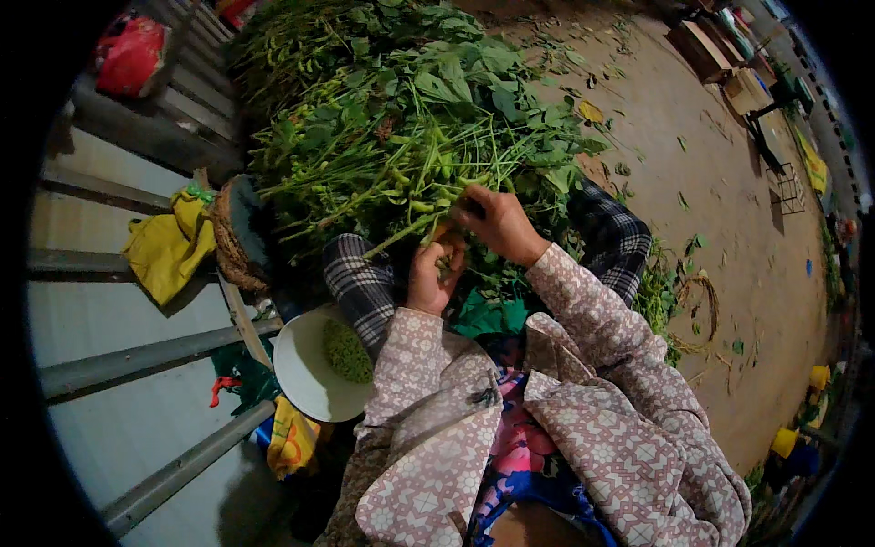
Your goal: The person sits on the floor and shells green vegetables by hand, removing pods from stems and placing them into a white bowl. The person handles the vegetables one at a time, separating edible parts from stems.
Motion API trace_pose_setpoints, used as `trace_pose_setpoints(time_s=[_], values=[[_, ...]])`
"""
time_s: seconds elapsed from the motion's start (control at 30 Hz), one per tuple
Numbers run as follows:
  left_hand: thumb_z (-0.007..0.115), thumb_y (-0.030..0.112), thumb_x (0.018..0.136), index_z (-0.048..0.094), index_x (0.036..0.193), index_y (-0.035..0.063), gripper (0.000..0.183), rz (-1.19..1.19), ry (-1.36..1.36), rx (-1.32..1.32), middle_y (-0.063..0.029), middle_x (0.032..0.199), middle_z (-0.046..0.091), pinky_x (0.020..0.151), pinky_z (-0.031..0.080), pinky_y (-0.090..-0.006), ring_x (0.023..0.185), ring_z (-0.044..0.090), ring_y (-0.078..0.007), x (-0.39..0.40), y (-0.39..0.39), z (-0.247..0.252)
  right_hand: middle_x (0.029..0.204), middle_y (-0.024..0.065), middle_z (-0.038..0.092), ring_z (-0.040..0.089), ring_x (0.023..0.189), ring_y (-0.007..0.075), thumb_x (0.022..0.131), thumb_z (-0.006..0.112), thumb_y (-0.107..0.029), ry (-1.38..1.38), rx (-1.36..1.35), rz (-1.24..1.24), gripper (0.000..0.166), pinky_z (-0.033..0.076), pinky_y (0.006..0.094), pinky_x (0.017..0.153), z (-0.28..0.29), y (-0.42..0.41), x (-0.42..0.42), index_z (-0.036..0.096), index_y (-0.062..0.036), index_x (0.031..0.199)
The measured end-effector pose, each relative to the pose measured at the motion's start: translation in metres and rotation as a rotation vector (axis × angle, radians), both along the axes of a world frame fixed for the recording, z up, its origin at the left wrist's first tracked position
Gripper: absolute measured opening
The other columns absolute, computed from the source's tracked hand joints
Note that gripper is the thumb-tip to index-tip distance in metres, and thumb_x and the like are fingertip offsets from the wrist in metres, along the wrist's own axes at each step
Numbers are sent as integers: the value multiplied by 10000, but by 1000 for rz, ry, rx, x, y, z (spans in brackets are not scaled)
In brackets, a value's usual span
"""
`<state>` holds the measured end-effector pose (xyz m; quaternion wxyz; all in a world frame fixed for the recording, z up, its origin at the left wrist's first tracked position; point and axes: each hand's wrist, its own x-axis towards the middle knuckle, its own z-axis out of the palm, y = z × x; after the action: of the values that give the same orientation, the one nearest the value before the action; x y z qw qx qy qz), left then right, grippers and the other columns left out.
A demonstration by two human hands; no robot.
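Observation:
Before me lies a large heap of cut bean plants [437, 89], leafy, with green pods [422, 205] on the stems. My left hand [432, 277] is palm up at the near edge of the heap, its fingers curled. Just above it and to its right, my right hand [504, 225] is bent down with fingers drawn together. The fingertips of both hands nearly meet beside a pod-bearing stem [410, 232]. Blur and shadow hide what lies between them. Left of my knee, a white bucket [301, 369] holds small green beans [347, 352].
A metal-framed wall [150, 359] runs along the left, with a yellow bag [171, 253] and a round woven-rimmed object [236, 232] against it. Fallen leaves and a coil of cord [711, 311] lie on the floor [745, 260] at right. Boxes [701, 51] stand farther off.

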<state>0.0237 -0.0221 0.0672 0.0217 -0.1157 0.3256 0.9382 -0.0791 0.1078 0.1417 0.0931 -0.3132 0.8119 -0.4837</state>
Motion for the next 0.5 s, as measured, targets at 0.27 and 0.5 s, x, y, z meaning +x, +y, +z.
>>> trace_pose_setpoints(time_s=[0.27,0.5], values=[[489,316,930,558,1129,108,296,64,-172,3,41,951,581,510,395,-185,746,525,-48,-7,8,7,765,169,598,618,698,294,808,614,-119,-160,-197,-19,166,482,351,633,-25,5,30,523,-18,903],[594,247,878,586,1049,120,214,5,-185,-66,55,880,593,501,398,-184,697,538,-41,-9,5,7,756,99,574,571,685,169,859,582,-126,-202,-174,-113,195,471,296,651,-25,12,45,482,-4,973]])
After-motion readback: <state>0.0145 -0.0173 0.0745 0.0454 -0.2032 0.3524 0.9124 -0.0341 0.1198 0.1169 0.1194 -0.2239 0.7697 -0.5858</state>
